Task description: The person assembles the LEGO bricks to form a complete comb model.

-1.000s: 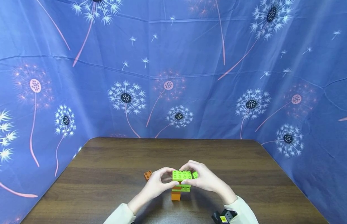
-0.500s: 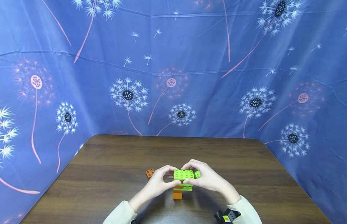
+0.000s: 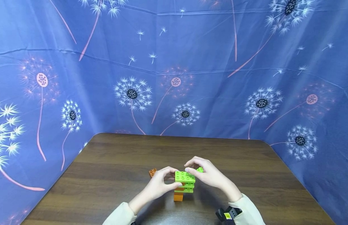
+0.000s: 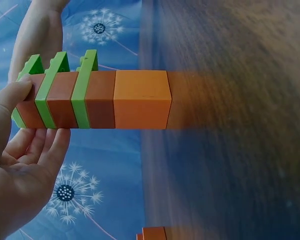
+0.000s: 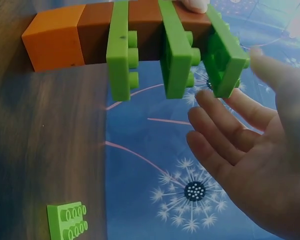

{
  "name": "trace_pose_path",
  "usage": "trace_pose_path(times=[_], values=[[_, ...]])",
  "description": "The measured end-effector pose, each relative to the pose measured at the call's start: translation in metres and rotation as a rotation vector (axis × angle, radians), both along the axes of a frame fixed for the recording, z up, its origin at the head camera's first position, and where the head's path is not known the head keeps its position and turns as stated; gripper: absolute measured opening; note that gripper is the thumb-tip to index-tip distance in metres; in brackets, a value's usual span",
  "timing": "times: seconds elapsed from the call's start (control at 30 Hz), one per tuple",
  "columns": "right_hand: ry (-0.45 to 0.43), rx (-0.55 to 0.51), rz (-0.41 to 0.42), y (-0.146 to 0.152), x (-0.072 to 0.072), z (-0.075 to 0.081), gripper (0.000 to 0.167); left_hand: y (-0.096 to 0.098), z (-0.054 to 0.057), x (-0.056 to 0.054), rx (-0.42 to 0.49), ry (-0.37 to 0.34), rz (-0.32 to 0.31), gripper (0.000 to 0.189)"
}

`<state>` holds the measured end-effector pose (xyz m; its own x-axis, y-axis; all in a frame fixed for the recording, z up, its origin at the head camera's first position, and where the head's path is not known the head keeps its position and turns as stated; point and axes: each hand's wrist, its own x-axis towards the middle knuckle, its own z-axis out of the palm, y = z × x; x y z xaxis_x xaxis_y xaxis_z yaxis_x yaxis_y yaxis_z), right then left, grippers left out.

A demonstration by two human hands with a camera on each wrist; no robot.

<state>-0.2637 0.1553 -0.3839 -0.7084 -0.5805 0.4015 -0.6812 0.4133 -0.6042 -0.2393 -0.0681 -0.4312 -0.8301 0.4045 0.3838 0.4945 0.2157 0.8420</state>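
A tower of toy building bricks (image 4: 100,107) stands upright on the table, with an orange brick (image 3: 178,197) at its base. Above it, brown bricks alternate with thin green studded plates that jut out to the right. My left hand (image 3: 162,183) pinches the upper part, thumb on the near face of the top brown brick (image 4: 34,107) and fingers behind. My right hand (image 3: 209,175) is beside the top green plate (image 3: 184,177), its thumb right at the studs and its other fingers extended, loosely bent, around the plate's free end.
A loose brown brick (image 3: 152,172) lies on the table (image 3: 112,162) behind and left of the tower. A loose green studded piece (image 5: 69,220) lies on the right, partly behind my right hand in the head view. A blue patterned cloth (image 3: 213,93) hangs behind the table.
My right thumb has left the near face of the top plate and risen to its studs; the right fingers have loosened. The left hand keeps its grip. The head view has shifted slightly.
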Motion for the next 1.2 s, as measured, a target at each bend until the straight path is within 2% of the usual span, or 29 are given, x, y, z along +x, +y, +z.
trace_pose_path(times=[0.2,0.43,0.7,1.03,1.2], values=[[0.029,-0.003,-0.036,-0.005,-0.010,-0.006,0.010,-0.001,-0.002,0.003,-0.005,-0.001,0.007,0.032],[0.002,-0.017,0.008,-0.013,-0.022,-0.012,0.013,-0.003,-0.001,0.005,0.008,0.000,0.002,0.031],[-0.043,0.011,0.009,-0.020,-0.030,-0.016,0.017,-0.007,-0.002,0.007,0.008,0.000,0.005,0.030],[-0.016,0.046,0.052,-0.034,-0.039,-0.023,0.019,-0.013,-0.004,0.008,0.008,-0.015,0.027,0.031],[-0.045,0.058,0.084,-0.044,-0.044,-0.025,0.022,-0.017,-0.002,0.010,0.029,-0.004,0.016,0.030]])
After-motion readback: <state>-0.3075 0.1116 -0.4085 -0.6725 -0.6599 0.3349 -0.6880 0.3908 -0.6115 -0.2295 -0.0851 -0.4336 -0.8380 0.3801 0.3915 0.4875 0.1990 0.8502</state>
